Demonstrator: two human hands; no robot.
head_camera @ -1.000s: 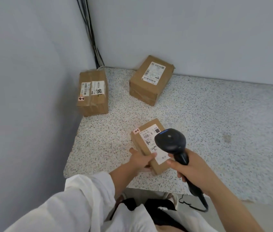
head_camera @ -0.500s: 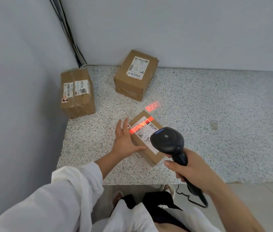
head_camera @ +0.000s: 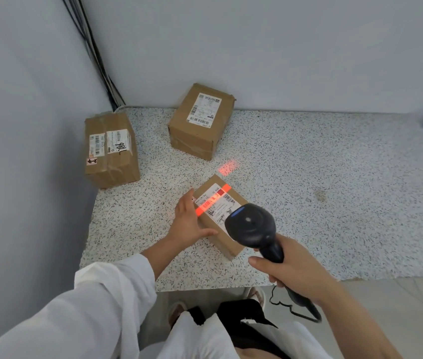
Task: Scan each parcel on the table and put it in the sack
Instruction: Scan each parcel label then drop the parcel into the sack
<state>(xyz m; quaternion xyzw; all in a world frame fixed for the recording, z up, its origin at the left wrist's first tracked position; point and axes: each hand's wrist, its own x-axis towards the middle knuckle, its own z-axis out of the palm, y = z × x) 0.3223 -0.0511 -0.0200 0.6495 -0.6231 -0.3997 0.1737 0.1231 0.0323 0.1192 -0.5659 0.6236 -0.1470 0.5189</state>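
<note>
With your left grip (head_camera: 188, 224) flat against the parcel (head_camera: 222, 240) and right grip (head_camera: 295, 270) clasping the scanner (head_camera: 250, 224), tilt the red beam (head_camera: 211, 200) across the barcode (head_camera: 229, 197), which it possibly misses.

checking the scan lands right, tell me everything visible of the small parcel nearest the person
The small parcel is a brown cardboard box lying flat, skewed, near the table's front edge. A white barcode label covers its top; a red scan line crosses the label. The left hand rests against its left side, thumb along the near face. The black scanner in the right hand hangs over its near right corner.
</note>
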